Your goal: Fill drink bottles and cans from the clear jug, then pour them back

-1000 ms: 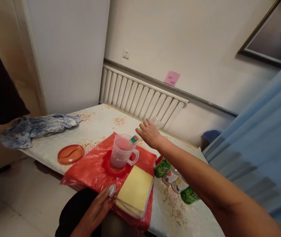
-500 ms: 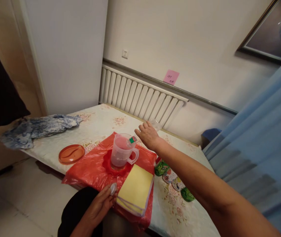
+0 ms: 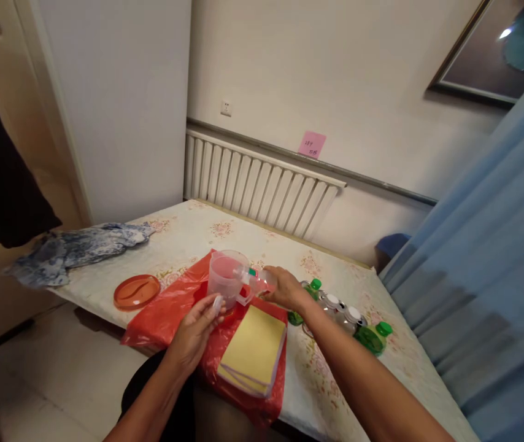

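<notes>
My right hand (image 3: 285, 287) is wrapped round a clear plastic bottle (image 3: 262, 280) with a green and red label. The bottle lies nearly level, its neck reaching over the rim of a translucent measuring jug (image 3: 221, 283). Between the fingers of my left hand (image 3: 197, 325) is a small white bottle cap (image 3: 218, 301), just in front of the jug. The jug stands upright in a red dish, mostly hidden, on a red plastic bag (image 3: 161, 322). A stack of yellow-covered pads (image 3: 255, 350) lies on the bag nearer to me.
Green bottles (image 3: 372, 339) and white-capped clear bottles (image 3: 332, 302) stand beside my right forearm, with cans among them. An orange divided dish (image 3: 137, 292) and a crumpled blue-white cloth (image 3: 96, 245) are at left. A radiator (image 3: 262, 184) runs behind the flowered table cover (image 3: 188, 221).
My right hand has lowered the bottle from a steep tilt to nearly level at the jug. My left hand has risen towards the jug with the cap.
</notes>
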A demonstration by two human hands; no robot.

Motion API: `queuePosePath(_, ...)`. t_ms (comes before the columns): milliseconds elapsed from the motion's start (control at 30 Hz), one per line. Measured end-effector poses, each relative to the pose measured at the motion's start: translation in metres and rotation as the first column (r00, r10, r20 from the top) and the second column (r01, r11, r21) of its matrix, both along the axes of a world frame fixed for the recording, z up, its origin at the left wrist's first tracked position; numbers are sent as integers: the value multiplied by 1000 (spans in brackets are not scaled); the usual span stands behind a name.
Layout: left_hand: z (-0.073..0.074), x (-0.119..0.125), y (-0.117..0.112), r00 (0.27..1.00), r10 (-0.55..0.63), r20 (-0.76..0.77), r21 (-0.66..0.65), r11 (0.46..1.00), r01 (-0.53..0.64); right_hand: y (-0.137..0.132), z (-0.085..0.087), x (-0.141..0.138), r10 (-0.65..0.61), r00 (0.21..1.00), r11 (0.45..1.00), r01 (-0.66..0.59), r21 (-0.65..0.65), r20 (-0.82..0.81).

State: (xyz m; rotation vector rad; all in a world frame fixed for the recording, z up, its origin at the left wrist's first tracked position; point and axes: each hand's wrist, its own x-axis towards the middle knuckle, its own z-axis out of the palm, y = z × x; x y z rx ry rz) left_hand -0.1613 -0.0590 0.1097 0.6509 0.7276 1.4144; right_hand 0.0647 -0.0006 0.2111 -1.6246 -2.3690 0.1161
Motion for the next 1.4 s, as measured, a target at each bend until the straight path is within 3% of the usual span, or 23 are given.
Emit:
queuePosePath(133,16,11,6,981,81,-176,134,989,-58,-29,-35,14,80,966,996,-88,-18,-247)
queuePosePath(300,22,28,0,935,61,-349,193,981,8,-59,-59,20,40,935,996,-66,-61,-352)
queuePosePath(433,25,36,-5,889,46,-455,235,970,70,-72,-64,21,28,908,997,-57,-58,-418)
queuePosePath(600,35,35,-5,759,100,-643,338,927,164,-81,-66,24,22,883,996,-58,-63,-468)
queuePosePath(833,47,36,-6,684,90,-724,345,906,246,-91,-70,18,-48,838,991,-27,-130,-543)
queuePosePath(1100,66,29,-24,545,266,-795,433,878,202,-99,-85,-10,-27,756,996,-35,-81,-654)
queuePosePath(1167,76,15,-24,482,312,-819,455,865,213,-101,-86,-17,-9,741,995,-60,-80,-671)
queuePosePath(1267,88,-18,-17,325,394,-860,476,849,230,-105,-90,-18,-20,725,991,-77,-109,-689)
queuePosePath(1400,92,-65,6,51,475,-879,477,868,140,-109,-103,-1,-87,724,987,-29,-156,-684)
